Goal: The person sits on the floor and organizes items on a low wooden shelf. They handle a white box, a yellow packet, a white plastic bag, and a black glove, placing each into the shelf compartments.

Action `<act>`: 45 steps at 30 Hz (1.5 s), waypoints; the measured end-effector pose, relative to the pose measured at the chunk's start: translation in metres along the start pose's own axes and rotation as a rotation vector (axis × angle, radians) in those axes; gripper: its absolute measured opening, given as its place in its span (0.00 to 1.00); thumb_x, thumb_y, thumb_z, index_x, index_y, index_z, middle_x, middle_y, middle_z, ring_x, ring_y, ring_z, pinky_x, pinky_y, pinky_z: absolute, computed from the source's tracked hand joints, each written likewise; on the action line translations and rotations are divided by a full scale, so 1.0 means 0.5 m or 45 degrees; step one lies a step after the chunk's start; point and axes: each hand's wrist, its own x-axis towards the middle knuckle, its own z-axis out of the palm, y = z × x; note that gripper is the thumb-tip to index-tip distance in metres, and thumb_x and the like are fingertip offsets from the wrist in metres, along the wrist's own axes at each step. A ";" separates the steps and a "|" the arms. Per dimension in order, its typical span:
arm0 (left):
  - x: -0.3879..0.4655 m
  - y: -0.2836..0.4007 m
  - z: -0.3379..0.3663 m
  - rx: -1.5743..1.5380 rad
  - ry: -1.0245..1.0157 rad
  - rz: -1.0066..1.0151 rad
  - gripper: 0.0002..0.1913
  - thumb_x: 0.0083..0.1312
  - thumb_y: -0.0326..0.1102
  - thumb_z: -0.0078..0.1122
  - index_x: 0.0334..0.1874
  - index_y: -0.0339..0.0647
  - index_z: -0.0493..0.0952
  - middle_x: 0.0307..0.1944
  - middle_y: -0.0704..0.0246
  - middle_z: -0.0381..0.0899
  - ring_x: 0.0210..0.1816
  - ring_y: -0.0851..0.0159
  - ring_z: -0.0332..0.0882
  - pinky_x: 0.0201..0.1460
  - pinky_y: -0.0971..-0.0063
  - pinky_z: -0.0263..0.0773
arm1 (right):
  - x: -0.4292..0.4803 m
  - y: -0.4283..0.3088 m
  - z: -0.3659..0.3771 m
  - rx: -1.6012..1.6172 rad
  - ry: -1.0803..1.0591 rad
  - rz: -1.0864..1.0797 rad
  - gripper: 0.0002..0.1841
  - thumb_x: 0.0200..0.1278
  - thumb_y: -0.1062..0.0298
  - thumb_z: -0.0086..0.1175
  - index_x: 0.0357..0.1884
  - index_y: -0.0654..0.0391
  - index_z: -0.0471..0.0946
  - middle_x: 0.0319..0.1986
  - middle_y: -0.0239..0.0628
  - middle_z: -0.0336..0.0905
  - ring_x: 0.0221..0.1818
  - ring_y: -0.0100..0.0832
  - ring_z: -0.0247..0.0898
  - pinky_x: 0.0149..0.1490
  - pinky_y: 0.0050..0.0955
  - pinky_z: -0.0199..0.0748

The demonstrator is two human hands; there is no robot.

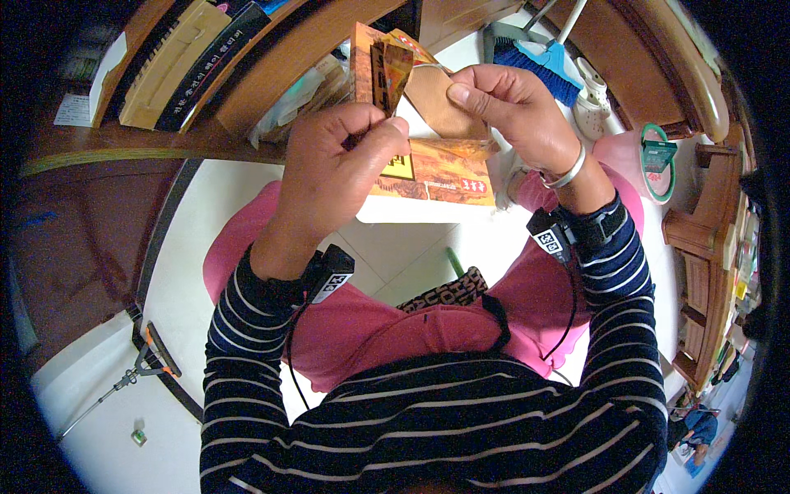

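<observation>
Between thumb and fingers, my left hand [345,160] pinches the dark, folded edge of a small printed packet [395,71]. A tan patch-like sheet [441,102] with a white backing is gripped at its right side by my right hand [515,108]. Beneath both hands lies an orange-brown printed packet [453,176] bearing writing, on a white surface [426,213]. More orange printed packaging [364,52] stands behind my left fingertips. Whether the tan sheet is joined to the packet cannot be told.
A wooden shelf [247,117] holding boxes [179,62] runs along the upper left. Beyond my right hand are a blue broom [549,62], white clogs [591,102] and a pink bin [629,163]. A mop [148,361] lies at the lower left. Another person [697,432] is at the far right.
</observation>
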 end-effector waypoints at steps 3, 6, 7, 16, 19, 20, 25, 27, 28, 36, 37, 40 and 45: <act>0.000 -0.004 0.001 -0.025 0.000 0.000 0.14 0.69 0.35 0.60 0.27 0.33 0.82 0.17 0.75 0.74 0.23 0.80 0.67 0.26 0.78 0.62 | 0.002 0.003 0.003 -0.039 0.016 -0.033 0.13 0.76 0.63 0.56 0.46 0.65 0.83 0.34 0.21 0.81 0.36 0.13 0.70 0.43 0.17 0.73; 0.002 -0.012 0.003 -0.063 0.011 -0.020 0.14 0.70 0.35 0.58 0.26 0.33 0.80 0.17 0.74 0.72 0.23 0.80 0.67 0.27 0.78 0.63 | 0.002 0.005 0.011 -0.121 0.047 -0.087 0.13 0.75 0.63 0.56 0.45 0.64 0.84 0.33 0.22 0.81 0.35 0.13 0.70 0.41 0.18 0.73; 0.003 -0.015 0.004 -0.097 0.007 -0.042 0.14 0.70 0.34 0.57 0.26 0.34 0.79 0.17 0.74 0.72 0.23 0.80 0.66 0.27 0.78 0.63 | 0.000 0.005 0.015 -0.175 0.077 -0.100 0.13 0.75 0.62 0.57 0.45 0.63 0.84 0.33 0.22 0.81 0.35 0.13 0.70 0.40 0.18 0.72; 0.009 -0.039 0.015 -0.046 0.002 0.077 0.11 0.71 0.29 0.55 0.28 0.33 0.72 0.20 0.71 0.67 0.25 0.79 0.62 0.26 0.75 0.62 | -0.014 -0.006 0.048 -0.665 0.135 -0.385 0.19 0.66 0.62 0.67 0.52 0.65 0.82 0.42 0.38 0.83 0.39 0.22 0.78 0.41 0.21 0.77; 0.015 -0.045 0.020 0.070 0.016 0.199 0.10 0.70 0.28 0.56 0.29 0.33 0.72 0.20 0.69 0.67 0.25 0.77 0.62 0.26 0.74 0.62 | -0.013 -0.005 0.050 -0.746 0.137 -0.404 0.17 0.67 0.63 0.65 0.51 0.65 0.82 0.42 0.39 0.83 0.39 0.24 0.78 0.42 0.22 0.77; 0.015 -0.046 0.020 0.105 0.011 0.220 0.10 0.70 0.28 0.57 0.29 0.33 0.72 0.20 0.68 0.67 0.24 0.77 0.62 0.26 0.74 0.62 | -0.012 -0.003 0.050 -0.783 0.145 -0.427 0.17 0.67 0.63 0.64 0.51 0.65 0.82 0.41 0.39 0.83 0.39 0.24 0.78 0.42 0.22 0.77; 0.009 -0.036 0.015 0.180 -0.008 0.174 0.10 0.68 0.28 0.57 0.27 0.33 0.71 0.18 0.68 0.66 0.22 0.76 0.63 0.25 0.74 0.63 | -0.008 0.005 0.041 -0.624 0.247 -0.450 0.13 0.69 0.63 0.59 0.43 0.63 0.84 0.27 0.44 0.81 0.28 0.34 0.77 0.37 0.31 0.76; 0.009 -0.031 0.015 0.192 0.005 0.193 0.10 0.68 0.28 0.57 0.27 0.33 0.71 0.17 0.68 0.66 0.22 0.76 0.63 0.25 0.74 0.62 | -0.008 0.007 0.037 -0.579 0.241 -0.360 0.13 0.71 0.63 0.57 0.43 0.64 0.83 0.24 0.40 0.79 0.27 0.29 0.74 0.35 0.29 0.74; 0.008 -0.028 0.015 0.198 0.018 0.204 0.10 0.68 0.28 0.57 0.27 0.33 0.72 0.16 0.69 0.65 0.22 0.76 0.62 0.24 0.74 0.62 | -0.009 0.008 0.036 -0.547 0.237 -0.318 0.13 0.71 0.63 0.57 0.44 0.64 0.83 0.24 0.38 0.78 0.27 0.26 0.72 0.35 0.28 0.73; 0.005 -0.030 0.014 0.216 -0.005 0.171 0.10 0.67 0.29 0.58 0.27 0.33 0.73 0.16 0.70 0.67 0.22 0.77 0.64 0.24 0.75 0.62 | -0.009 0.015 0.035 -0.491 0.205 -0.238 0.11 0.71 0.65 0.58 0.45 0.63 0.83 0.26 0.35 0.78 0.29 0.20 0.69 0.35 0.27 0.73; 0.005 -0.033 0.013 0.227 -0.009 0.162 0.10 0.67 0.29 0.58 0.27 0.33 0.73 0.16 0.70 0.67 0.22 0.77 0.64 0.24 0.75 0.62 | -0.011 0.015 0.036 -0.523 0.212 -0.285 0.10 0.70 0.67 0.59 0.44 0.63 0.83 0.27 0.37 0.79 0.29 0.23 0.72 0.35 0.28 0.73; 0.012 -0.042 0.009 0.217 0.009 0.146 0.10 0.69 0.33 0.58 0.32 0.34 0.76 0.19 0.68 0.74 0.23 0.74 0.72 0.27 0.74 0.69 | -0.010 0.009 0.035 -0.904 0.227 -0.558 0.07 0.66 0.71 0.60 0.42 0.62 0.82 0.31 0.42 0.81 0.31 0.35 0.78 0.37 0.33 0.76; 0.041 -0.055 -0.016 -0.308 0.006 0.037 0.26 0.81 0.49 0.42 0.65 0.30 0.71 0.59 0.58 0.80 0.59 0.61 0.81 0.63 0.67 0.75 | -0.022 -0.009 0.021 -1.147 0.214 -0.885 0.09 0.56 0.74 0.59 0.40 0.59 0.80 0.38 0.43 0.83 0.37 0.48 0.81 0.41 0.39 0.80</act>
